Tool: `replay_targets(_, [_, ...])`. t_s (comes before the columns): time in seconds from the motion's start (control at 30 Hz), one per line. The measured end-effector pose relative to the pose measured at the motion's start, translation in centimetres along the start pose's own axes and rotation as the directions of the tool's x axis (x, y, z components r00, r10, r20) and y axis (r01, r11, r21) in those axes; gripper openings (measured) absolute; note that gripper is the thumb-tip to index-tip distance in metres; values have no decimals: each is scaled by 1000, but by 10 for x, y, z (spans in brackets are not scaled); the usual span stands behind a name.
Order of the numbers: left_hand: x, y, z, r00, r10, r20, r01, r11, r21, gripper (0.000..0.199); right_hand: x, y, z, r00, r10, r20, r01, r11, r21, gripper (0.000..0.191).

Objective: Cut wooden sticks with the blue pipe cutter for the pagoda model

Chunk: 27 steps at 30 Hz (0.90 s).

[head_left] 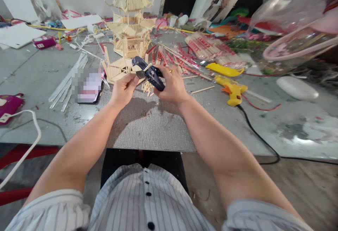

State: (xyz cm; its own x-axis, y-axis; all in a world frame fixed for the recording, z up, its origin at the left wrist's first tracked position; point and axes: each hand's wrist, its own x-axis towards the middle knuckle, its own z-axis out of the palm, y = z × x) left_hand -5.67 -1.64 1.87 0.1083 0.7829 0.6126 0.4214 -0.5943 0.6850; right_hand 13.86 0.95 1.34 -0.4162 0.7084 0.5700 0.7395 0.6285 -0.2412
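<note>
My right hand (pixel 171 85) is wrapped round a dark blue hand cutter (pixel 155 79) with a metal blade. The cutter is held up above the near half of the table. A thin wooden stick (pixel 148 67) lies across its jaws. My left hand (pixel 124 88) pinches at the blade end, fingers closed on the stick; its near end is hidden by them. Short cut stick pieces (pixel 148 87) lie on the table below the cutter. Just behind my hands stands a hexagonal stick base (pixel 113 71) with upright posts, and beyond it a tiered stick pagoda (pixel 129 23).
A phone (pixel 89 87) and clear glue sticks (pixel 67 83) lie to the left. At right are a yellow glue gun (pixel 232 90) with a black cord, a yellow tool (pixel 224 70), a white mouse (pixel 297 87) and packs of wrapped chopsticks (pixel 211 48). A white cable (pixel 37 125) hangs at left.
</note>
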Motion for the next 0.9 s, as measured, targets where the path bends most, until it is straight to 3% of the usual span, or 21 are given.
replay_targets(0.67, [0,1,-3,999,-35,7,34,998,55,48,-1,-1,-3,994,52,100,-51,999,-17,64])
replay_targets(0.9, [0,3,-3,998,-59,13,58,995,77,49,-2,0,0,997,50,62,-50,999,4,63])
